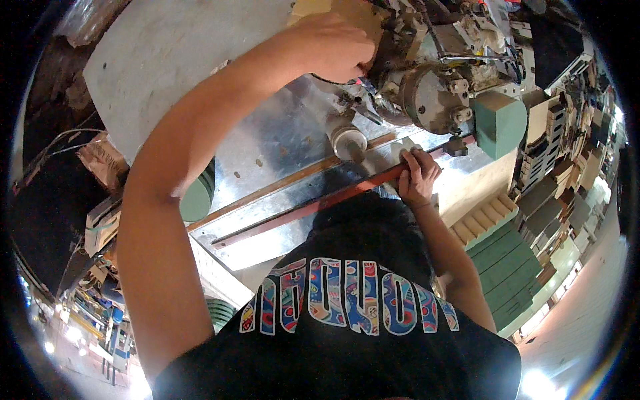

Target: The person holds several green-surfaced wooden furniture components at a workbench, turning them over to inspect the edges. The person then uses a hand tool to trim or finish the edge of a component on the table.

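My right hand (pixel 418 177) pinches a small white piece (pixel 405 148) on the red rail (pixel 320 203), long axis running 8-to-2 o'clock, while my left hand (pixel 333 47), closed at 11 o'clock on the machine head (pixel 433 93), grips something I cannot identify.

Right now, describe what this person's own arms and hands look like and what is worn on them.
Both forearms are bare, with no sleeves reaching them. The left hand and right hand wear no gloves; no rings or watch can be made out. The black T-shirt carries multicoloured patterned lettering across its front.
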A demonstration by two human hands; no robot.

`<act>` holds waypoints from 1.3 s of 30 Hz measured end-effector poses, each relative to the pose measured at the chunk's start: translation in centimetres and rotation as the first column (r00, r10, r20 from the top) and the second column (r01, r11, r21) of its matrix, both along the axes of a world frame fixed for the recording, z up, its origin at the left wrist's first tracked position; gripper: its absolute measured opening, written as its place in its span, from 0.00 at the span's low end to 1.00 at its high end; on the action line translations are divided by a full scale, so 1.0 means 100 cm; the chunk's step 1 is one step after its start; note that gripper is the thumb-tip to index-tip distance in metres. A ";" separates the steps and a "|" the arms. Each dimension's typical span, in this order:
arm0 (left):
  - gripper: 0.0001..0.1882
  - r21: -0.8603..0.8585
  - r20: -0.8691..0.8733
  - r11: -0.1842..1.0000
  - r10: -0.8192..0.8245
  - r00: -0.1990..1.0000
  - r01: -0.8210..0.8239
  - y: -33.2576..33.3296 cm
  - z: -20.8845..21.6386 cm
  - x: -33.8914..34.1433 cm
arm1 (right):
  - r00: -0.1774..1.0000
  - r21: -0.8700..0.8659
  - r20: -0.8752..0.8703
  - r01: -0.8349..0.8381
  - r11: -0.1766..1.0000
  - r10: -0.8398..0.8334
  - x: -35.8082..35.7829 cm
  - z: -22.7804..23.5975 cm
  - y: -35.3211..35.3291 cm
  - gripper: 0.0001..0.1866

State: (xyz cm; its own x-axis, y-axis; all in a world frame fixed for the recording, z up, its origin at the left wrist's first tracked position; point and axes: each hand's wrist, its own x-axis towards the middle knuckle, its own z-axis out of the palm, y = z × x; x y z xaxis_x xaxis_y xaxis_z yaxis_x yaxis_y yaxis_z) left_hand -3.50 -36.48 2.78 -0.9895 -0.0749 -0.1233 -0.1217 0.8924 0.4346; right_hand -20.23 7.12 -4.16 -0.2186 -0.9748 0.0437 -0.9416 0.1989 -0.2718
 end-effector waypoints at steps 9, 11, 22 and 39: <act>0.15 0.017 0.063 1.000 0.004 0.998 -0.005 0.008 0.008 0.001 | 1.000 -0.012 0.003 0.000 1.000 0.000 0.000 -0.002 0.003 0.30; 0.15 0.025 0.012 1.000 0.007 1.000 -0.007 0.014 -0.002 0.002 | 1.000 -0.017 0.007 -0.007 1.000 0.007 -0.001 -0.002 0.001 0.30; 0.12 0.161 -0.254 0.985 0.104 0.962 -0.064 -0.005 0.034 0.066 | 0.999 0.031 0.038 0.032 0.999 -0.033 0.002 0.000 0.008 0.31; 0.14 -0.584 -0.269 0.283 0.817 0.510 -0.761 -0.205 0.117 0.197 | 0.999 0.000 0.045 0.019 1.000 -0.019 0.002 -0.002 0.011 0.29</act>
